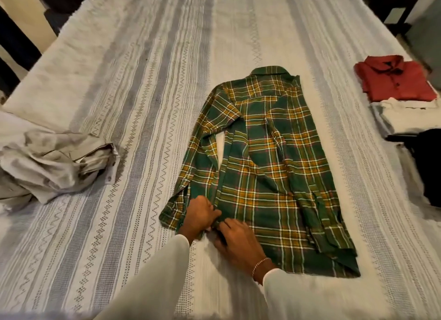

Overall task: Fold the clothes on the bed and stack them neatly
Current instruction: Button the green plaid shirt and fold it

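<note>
Both hands, left hand, right hand, pinching plaid shirt hem corner.

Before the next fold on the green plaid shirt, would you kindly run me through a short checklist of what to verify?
1. Plaid shirt lies back up, collar away from the person: ok.
2. Both hands at the hem: left hand and right hand are at the near left corner: ok.
3. Sleeves tucked in: the left sleeve still lies outside the body: not ok.
4. Cloth smooth: creases run across the middle: not ok.
5. Stack ready: red shirt lies folded at the right: ok.
6. Crumpled grey garment lies apart from the shirt: ok.
</note>
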